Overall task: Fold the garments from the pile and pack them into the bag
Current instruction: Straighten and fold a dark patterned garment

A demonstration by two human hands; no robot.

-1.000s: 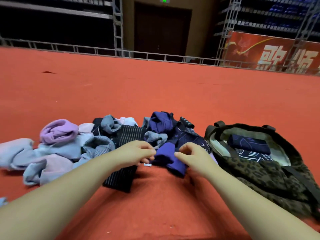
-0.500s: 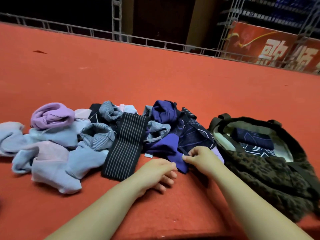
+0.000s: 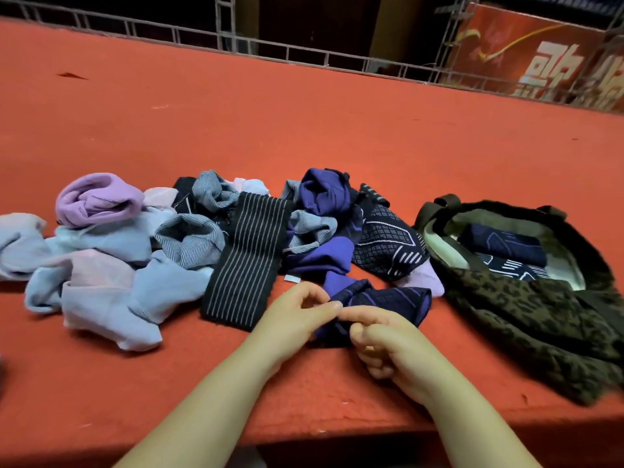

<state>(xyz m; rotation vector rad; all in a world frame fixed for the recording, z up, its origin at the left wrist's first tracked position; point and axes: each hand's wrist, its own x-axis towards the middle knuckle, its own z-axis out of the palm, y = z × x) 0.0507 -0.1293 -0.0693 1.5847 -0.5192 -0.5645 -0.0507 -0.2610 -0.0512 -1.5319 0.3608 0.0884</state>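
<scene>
Navy cloth with purple stripes, a small garment (image 3: pixel 381 300), lies on the red table (image 3: pixel 304 130) just in front of the pile (image 3: pixel 189 244), between it and the table's near edge. Both hands meet at its near-left corner: the left hand (image 3: pixel 297 319) pinches the edge with thumb and forefinger, and the right hand (image 3: pixel 385 339) grips the same edge, its other fingers curled under. I judge this to be the start of a fold, with the piece pulled clear of the pile but not yet smoothed flat. Next it needs spreading, then doubling over, before it goes right into the bag (image 3: pixel 526 298), which lies open and already holds two dark folded pieces.
</scene>
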